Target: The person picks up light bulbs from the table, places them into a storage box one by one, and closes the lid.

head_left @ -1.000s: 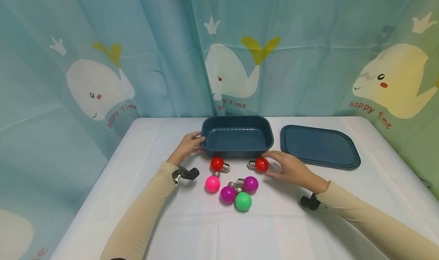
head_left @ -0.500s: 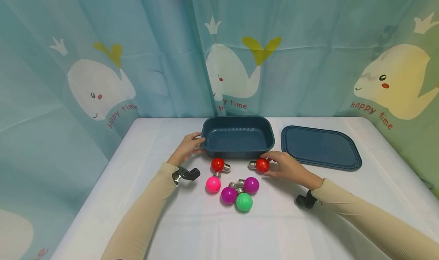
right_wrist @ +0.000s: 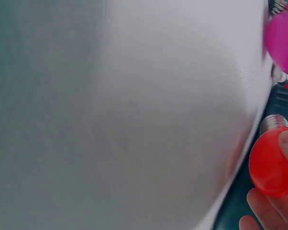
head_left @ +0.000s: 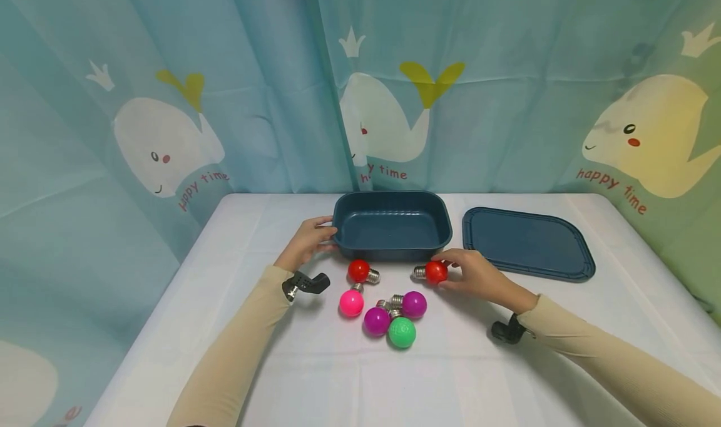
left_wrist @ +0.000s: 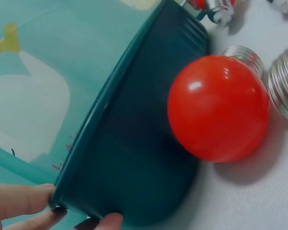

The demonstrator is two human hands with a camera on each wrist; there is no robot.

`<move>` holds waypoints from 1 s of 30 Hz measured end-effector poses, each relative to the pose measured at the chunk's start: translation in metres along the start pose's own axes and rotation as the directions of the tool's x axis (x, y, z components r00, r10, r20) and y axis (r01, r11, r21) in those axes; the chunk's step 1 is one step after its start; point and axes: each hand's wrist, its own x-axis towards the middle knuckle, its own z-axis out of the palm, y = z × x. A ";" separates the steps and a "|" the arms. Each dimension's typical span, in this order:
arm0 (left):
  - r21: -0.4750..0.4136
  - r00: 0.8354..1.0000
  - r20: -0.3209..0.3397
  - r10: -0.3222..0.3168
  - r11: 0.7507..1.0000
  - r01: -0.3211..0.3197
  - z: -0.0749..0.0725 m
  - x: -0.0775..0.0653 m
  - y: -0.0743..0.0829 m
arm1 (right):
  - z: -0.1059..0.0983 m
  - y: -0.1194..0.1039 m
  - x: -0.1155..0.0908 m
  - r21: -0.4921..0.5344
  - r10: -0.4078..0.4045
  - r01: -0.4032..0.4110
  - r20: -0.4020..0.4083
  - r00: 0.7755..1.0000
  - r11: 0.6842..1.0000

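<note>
My left hand [head_left: 305,241] touches the left end of a dark blue rectangular container [head_left: 397,254], fingertips on its rim and outer wall. In the head view, my right hand [head_left: 477,280] pinches a red light bulb [head_left: 435,272] between thumb and fingers; the thumb lies across the red globe [right_wrist: 271,165] in the right wrist view. That bulb lies in front of the container's right side, metal base pointing left. Another red bulb [head_left: 358,270] lies before the container's left side, large in the left wrist view. Nearer are a pink bulb [head_left: 352,303], two purple bulbs [head_left: 414,304] and a green bulb [head_left: 402,332].
A dark blue flat lid [head_left: 529,243] lies to the right of the container on the white-covered table [head_left: 315,377]. A pale blue-green curtain [head_left: 270,89] with printed whales surrounds the table at the back and sides.
My right hand's thumb and fingers have closed in on the red bulb, which has shifted slightly right. My left hand stays at the container's end. The head view has drifted a little.
</note>
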 end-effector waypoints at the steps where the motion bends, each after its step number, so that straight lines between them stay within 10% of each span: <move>1: 0.002 1.000 0.001 -0.002 1.000 0.002 0.000 0.000 0.000 | -0.002 -0.001 -0.001 0.007 -0.006 0.006 -0.006 1.000 1.000; 30: 0.000 0.999 0.041 -0.018 1.000 0.018 -0.002 0.000 -0.002 | -0.090 -0.036 0.071 -0.158 -0.042 0.053 0.073 0.996 0.986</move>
